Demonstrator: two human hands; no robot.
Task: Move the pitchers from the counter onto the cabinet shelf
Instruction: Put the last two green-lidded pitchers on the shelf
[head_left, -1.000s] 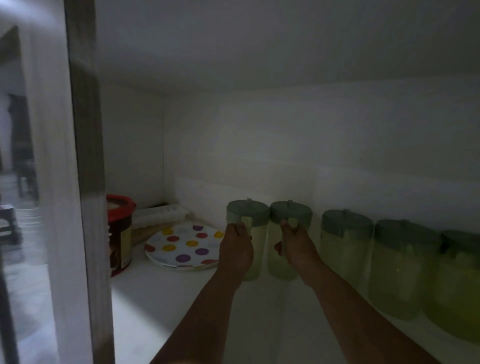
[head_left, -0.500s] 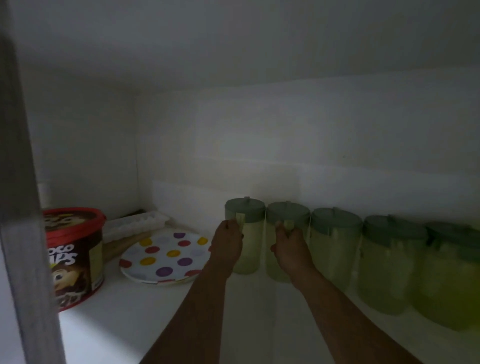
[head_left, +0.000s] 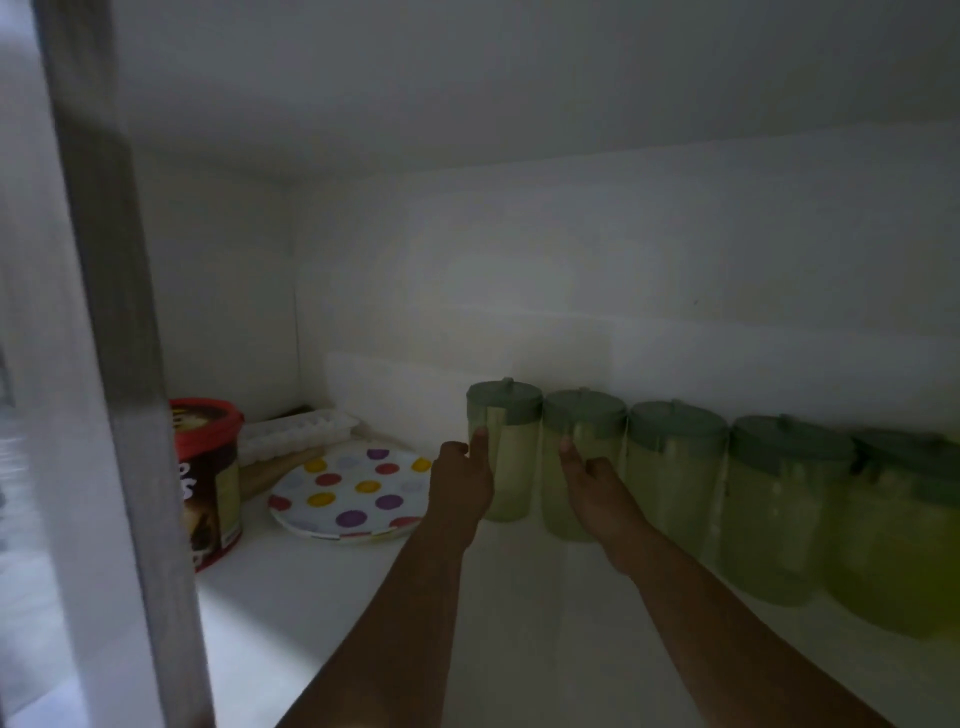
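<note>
Several pale green pitchers with darker green lids stand in a row along the back wall of the white cabinet shelf (head_left: 363, 597). My left hand (head_left: 460, 480) grips the handle of the leftmost pitcher (head_left: 511, 467), thumb up along the handle. My right hand (head_left: 597, 491) holds the handle of the second pitcher (head_left: 561, 499) in the same way. Both pitchers rest upright on the shelf, touching each other. The other pitchers (head_left: 779, 514) continue to the right, close together.
A polka-dot plate (head_left: 353, 491) lies left of the pitchers. Behind it are a white ice tray (head_left: 296, 434) and a wooden piece. A red-lidded tub (head_left: 208, 478) stands at the far left by the cabinet frame (head_left: 119, 364).
The two held pitchers have slid right against the row of others and now stand on the shelf. My view has shifted; the hands remain on the handles.
</note>
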